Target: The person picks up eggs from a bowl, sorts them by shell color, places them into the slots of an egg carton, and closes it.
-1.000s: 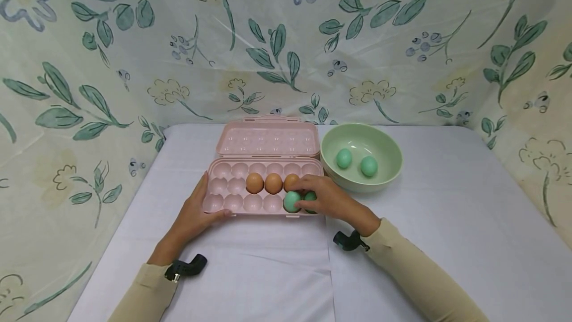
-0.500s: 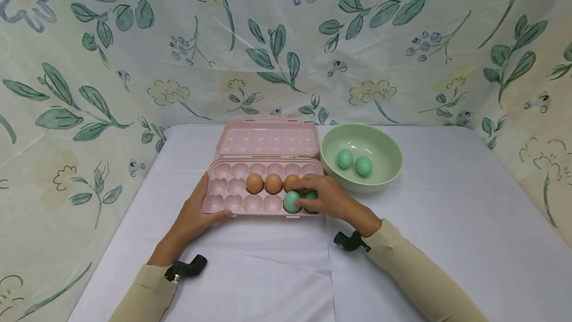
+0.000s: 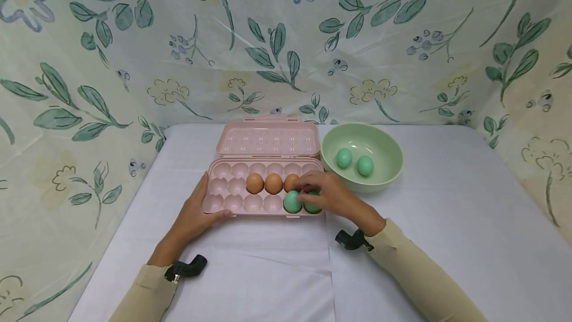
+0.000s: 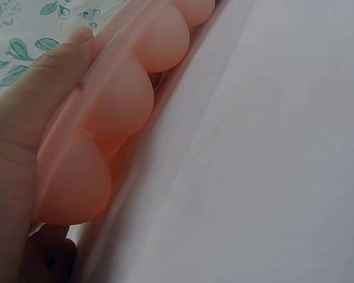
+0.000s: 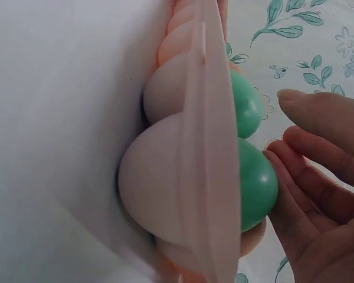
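Near the table's (image 3: 447, 198) far edge, the left hand (image 3: 196, 217) grips a dimpled plastic carton (image 3: 252, 203). The right hand (image 3: 334, 194), fingers parted, holds nothing beside smooth green eggs (image 3: 292, 202).

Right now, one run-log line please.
left hand: grips pink egg carton | right hand: at front-row green eggs, holds nothing | brown eggs: middle row | light-green bowl: two loose green eggs

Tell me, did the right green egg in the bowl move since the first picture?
Yes, a little. In the head view, the right green egg sits further left against the green bowl, and closer to the left green egg there.
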A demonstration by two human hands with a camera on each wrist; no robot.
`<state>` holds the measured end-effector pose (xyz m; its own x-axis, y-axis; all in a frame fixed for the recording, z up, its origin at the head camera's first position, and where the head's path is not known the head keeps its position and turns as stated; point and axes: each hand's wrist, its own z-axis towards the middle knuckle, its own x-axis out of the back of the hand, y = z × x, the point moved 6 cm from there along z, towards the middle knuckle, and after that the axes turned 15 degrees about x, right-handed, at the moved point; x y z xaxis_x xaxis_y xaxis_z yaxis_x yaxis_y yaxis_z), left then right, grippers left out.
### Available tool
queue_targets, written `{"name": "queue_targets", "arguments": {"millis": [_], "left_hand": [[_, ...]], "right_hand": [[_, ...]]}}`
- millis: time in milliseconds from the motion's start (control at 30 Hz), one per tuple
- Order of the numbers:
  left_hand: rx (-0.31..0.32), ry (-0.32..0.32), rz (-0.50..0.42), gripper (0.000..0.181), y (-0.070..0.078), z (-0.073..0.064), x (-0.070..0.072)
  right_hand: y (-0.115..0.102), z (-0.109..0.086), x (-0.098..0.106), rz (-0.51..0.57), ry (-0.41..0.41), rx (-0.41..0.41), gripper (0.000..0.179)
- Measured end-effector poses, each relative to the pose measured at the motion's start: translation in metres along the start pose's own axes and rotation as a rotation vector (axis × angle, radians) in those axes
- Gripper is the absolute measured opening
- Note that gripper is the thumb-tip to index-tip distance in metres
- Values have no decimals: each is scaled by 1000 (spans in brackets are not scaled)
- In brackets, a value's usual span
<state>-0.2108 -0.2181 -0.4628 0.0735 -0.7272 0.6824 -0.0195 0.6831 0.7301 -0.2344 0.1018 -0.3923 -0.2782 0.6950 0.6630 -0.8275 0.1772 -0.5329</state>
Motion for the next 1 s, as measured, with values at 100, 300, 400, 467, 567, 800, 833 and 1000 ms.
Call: {"name": "queue_targets", "arguments": {"millis": [100,300,400,467,567,800,833,1000], "left_hand": [[-2,0,-10,125,0,0,0],[-3,-5,-12,125,1,-1,1],[-5,-5,-5,126,1,-1,2],[-4,-6,-4,126,1,-1,3],[-6,-9,-3,126,2,-1,3],[4,-6,4,127,1,-1,1],[9,-7,7,127,0,-1,1],[24,-10,6,127,3,-1,1]], "right_hand": [[-1,0,4,-14,23,15,30],[1,-2,14,-30,45,-14,29],[2,-3,20,-16,58,-34,31],[2,-4,25,-13,68,-41,33],[3,-6,32,-45,74,-53,35],[6,-10,51,-92,104,-85,32],[7,-11,54,-93,112,-91,31],[13,-13,72,-109,146,-106,31]]}}
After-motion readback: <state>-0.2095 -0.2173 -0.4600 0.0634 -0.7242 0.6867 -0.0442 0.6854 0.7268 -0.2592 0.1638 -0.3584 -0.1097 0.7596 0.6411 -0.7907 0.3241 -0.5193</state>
